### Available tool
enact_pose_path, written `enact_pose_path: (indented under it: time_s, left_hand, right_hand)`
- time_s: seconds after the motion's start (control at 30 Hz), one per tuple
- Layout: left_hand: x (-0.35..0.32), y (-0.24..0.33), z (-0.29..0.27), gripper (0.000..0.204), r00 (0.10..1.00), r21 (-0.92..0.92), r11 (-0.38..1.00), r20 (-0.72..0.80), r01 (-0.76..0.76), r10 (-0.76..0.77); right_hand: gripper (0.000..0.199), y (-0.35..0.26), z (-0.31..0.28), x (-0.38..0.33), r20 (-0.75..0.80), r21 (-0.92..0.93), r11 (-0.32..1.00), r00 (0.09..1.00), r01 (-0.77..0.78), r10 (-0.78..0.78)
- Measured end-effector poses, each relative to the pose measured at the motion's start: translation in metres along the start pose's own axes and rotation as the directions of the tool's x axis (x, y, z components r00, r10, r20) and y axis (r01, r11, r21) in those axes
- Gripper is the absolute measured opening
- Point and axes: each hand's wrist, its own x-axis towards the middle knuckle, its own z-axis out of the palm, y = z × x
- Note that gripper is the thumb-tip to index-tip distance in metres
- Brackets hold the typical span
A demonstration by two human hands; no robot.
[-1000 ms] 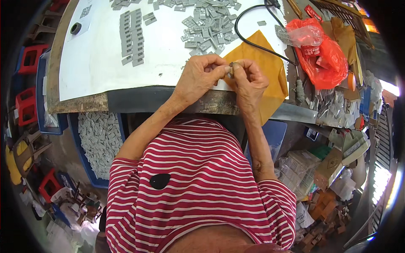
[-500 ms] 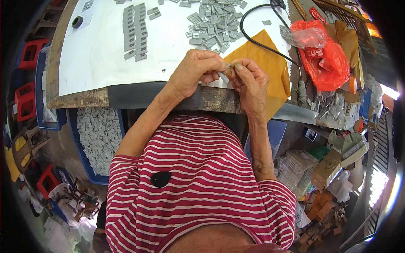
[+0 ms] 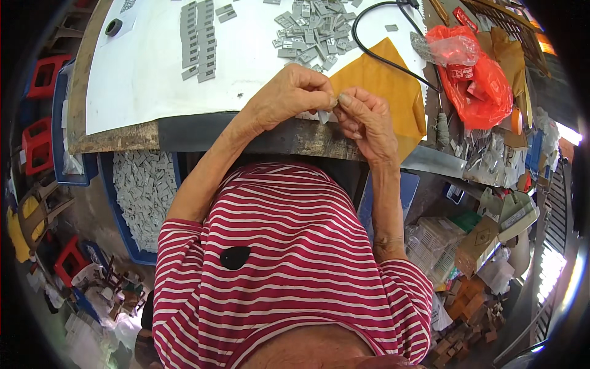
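Desk (image 3: pixel 319 140): white-sheeted
Pale piece (image 3: pixel 323 116): 12–6 axis, tip toward 6
Left hand (image 3: pixel 287 98): pinching it
Right hand (image 3: pixel 370 125): can't tell
Blue bin (image 3: pixel 141 256), 8 o'clock: grey pieces (image 3: pixel 144 197)

A workshop is suggested: small grey pieces (image 3: pixel 316 31) are heaped and lined up in columns on a worn-edged workbench (image 3: pixel 126 139), a blue bin (image 3: pixel 142 256) is filled with similar ones, and red stools (image 3: pixel 51 63) and cardboard boxes (image 3: pixel 476 243) (amid considerable clutter) are scattered around.
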Motion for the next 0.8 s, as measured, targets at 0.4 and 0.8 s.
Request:
enact_pose_path:
  time_s: [0.4, 0.8]
  left_hand:
    - [-0.003, -0.003, -0.002, 0.018, 0.996, 0.186, 0.980, 0.079, -0.067, 0.053]
    - [-0.014, -0.013, -0.003, 0.016, 0.979, -0.020, 0.992, -0.165, -0.126, 0.121]
  right_hand:
    - [0.009, -0.003, -0.006, 0.002, 0.085, -0.077, 0.997, 0.996, 0.022, -0.016]
    - [0.006, 0.008, 0.014, -0.002, -0.198, -0.087, 0.961, 0.940, 0.264, -0.276]
